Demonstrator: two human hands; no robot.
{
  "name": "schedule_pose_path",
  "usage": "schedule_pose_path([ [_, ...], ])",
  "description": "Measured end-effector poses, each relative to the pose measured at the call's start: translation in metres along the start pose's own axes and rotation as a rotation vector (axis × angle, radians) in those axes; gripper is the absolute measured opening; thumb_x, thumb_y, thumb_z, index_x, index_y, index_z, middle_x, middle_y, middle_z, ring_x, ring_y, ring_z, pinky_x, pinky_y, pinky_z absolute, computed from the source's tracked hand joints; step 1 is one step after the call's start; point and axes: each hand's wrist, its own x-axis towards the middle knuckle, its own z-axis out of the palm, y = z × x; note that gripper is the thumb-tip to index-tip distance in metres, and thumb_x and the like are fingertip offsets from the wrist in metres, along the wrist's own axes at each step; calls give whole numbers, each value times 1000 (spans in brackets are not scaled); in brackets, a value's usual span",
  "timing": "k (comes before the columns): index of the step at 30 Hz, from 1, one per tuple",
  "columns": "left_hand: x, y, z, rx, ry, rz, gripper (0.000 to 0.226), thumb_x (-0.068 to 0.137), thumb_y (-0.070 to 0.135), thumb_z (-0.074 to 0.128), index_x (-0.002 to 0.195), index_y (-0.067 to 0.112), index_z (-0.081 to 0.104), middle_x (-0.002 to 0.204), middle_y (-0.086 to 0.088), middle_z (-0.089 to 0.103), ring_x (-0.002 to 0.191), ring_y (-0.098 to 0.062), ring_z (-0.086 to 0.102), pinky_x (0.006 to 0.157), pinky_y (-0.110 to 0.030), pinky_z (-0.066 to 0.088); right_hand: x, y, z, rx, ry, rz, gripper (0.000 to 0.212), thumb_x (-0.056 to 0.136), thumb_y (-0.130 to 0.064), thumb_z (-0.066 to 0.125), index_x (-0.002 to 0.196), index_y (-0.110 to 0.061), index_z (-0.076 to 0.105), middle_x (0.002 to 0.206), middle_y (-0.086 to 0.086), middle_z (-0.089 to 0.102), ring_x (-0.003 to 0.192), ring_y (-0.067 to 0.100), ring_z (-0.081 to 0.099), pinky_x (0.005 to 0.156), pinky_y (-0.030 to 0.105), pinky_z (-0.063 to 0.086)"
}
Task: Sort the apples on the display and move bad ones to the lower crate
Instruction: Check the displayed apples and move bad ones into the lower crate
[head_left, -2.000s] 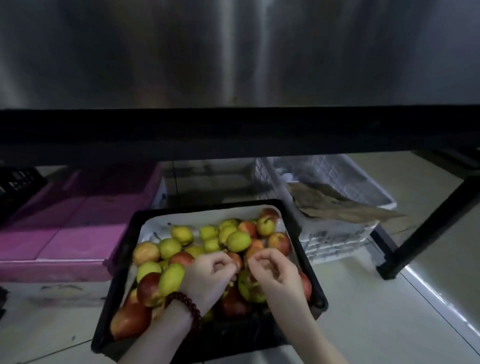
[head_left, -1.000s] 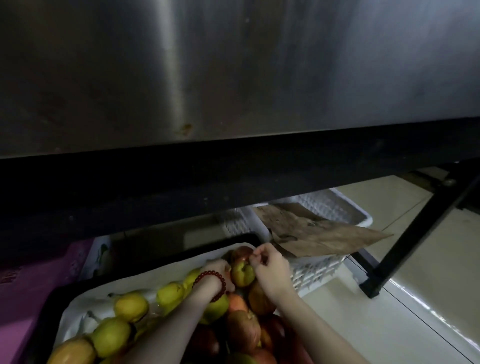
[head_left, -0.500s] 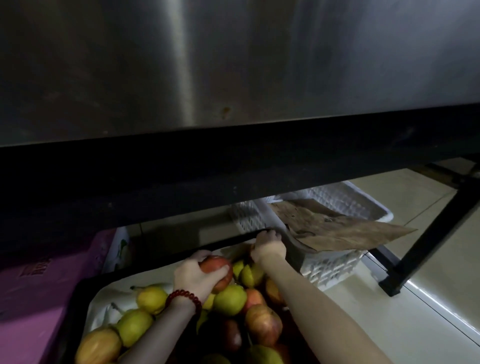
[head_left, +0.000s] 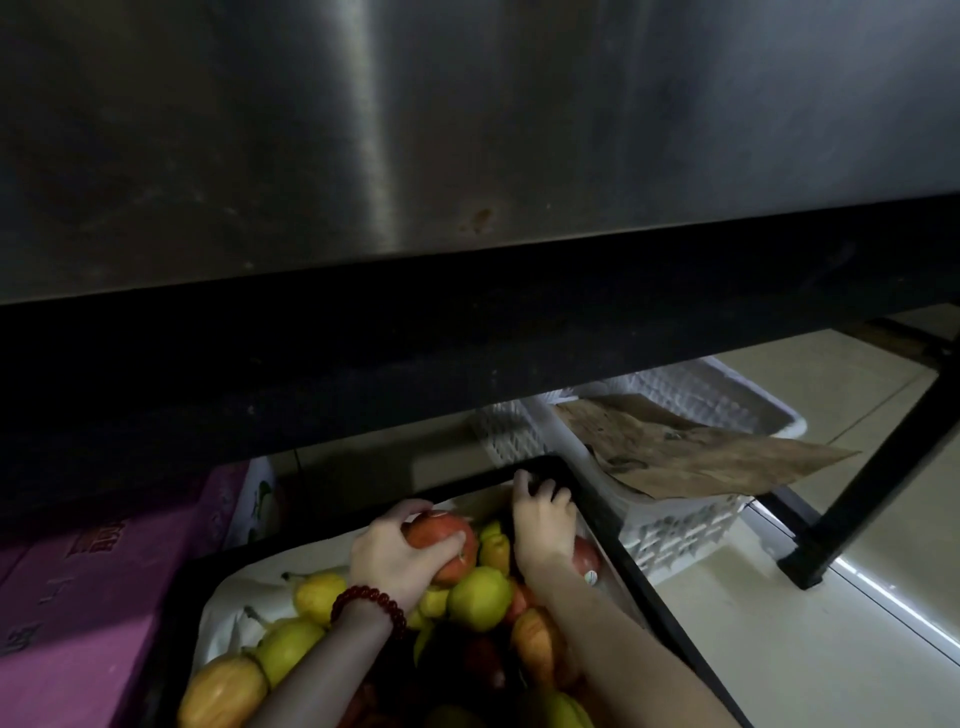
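Left hand (head_left: 390, 561), beaded bracelet (head_left: 370, 607) at wrist, fingers curled round a red apple (head_left: 444, 545) atop the fruit pile in the black crate (head_left: 670, 618) on the floor. Right hand (head_left: 540, 514) reaches to crate's far corner, fingers bent over the rim; can't tell if gripping. White basket (head_left: 691, 525) just beside.

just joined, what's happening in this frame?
A person is reaching into a black crate of mixed fruit on the floor under a steel counter. The left hand, with a bead bracelet on the wrist, grips a red apple on top of the pile. The right hand is at the crate's far corner, fingers curled; what it holds, if anything, can't be seen. A white basket with brown paper sits to the right.
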Motion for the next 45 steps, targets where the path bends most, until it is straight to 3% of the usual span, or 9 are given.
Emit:
schedule_pose_path([
  [3, -2, -3, -1, -7, -4, -13, 44, 66, 47, 79, 105, 36, 63, 106, 4, 66, 100, -19, 61, 89, -31, 52, -4, 18, 0, 45, 14, -137, 74, 84, -12, 58, 148, -18, 21, 142, 21, 42, 123, 39, 44, 99, 49, 41],
  [7, -6, -2, -2, -19, -3, -36, 45, 68, 46, 79, 108, 33, 65, 108, 5, 67, 101, -18, 61, 89, -30, 51, -28, 26, -17, 470, 92, -217, 85, 74, -37, 63, 149, -33, 24, 131, 9, 40, 114, 28, 49, 98, 40, 44],
  [11, -15, 9, -3, -48, 10, -91, 53, 68, 48, 77, 116, 34, 61, 110, 0, 65, 104, -23, 61, 89, -31, 51, -43, 28, -33, 888, -47, -143, 67, 59, -48, 66, 120, -23, 54, 105, 2, 44, 100, 21, 49, 86, 28, 45],
  [14, -24, 22, -6, -141, -5, -143, 51, 71, 49, 73, 119, 39, 58, 116, -3, 62, 104, -25, 60, 91, -39, 53, -57, 28, -55, 1432, -367, 53, 30, 84, -18, 67, 109, -18, 52, 100, 4, 56, 94, 21, 57, 77, 32, 53],
  [17, -47, 44, -15, -486, -20, -297, 26, 76, 38, 72, 102, 35, 68, 117, -3, 58, 93, -19, 59, 74, -44, 60, -74, 34, -80, 1758, -520, 177, 17, 93, -21, 58, 108, -17, 52, 103, 9, 58, 92, 21, 60, 72, 40, 56],
  [25, -138, 106, -64, -1091, -22, -429, 9, 86, 30, 64, 89, 24, 58, 105, -10, 53, 94, -29, 56, 73, -41, 55, -141, 54, -166, 1857, -373, -132, 23, 84, -14, 64, 103, -26, 68, 97, 10, 64, 66, 14, 67, 54, 29, 53],
  [32, -208, 138, -110, -976, 33, -94, 15, 81, 25, 70, 96, 30, 71, 116, -8, 62, 96, -26, 67, 62, -31, 56, -214, 68, -257, 1578, -233, -511, 40, 73, -35, 71, 113, -34, 66, 104, 1, 68, 92, 25, 69, 74, 35, 54],
  [41, -204, 270, -226, -885, -67, 149, 22, 76, 28, 72, 96, 37, 70, 105, -1, 68, 91, -20, 70, 68, -29, 55, -196, 53, -431, 1526, -61, -585, 79, 47, -67, 78, 117, -34, 64, 105, -1, 69, 96, 25, 67, 82, 40, 55],
  [45, -185, 327, -269, -931, -145, 25, 17, 76, 27, 74, 92, 33, 72, 115, -2, 62, 98, -25, 67, 72, -37, 59, -173, 38, -500, 1612, -86, -520, 49, 63, -50, 81, 110, -43, 66, 108, -13, 67, 96, 14, 69, 63, 22, 55],
])
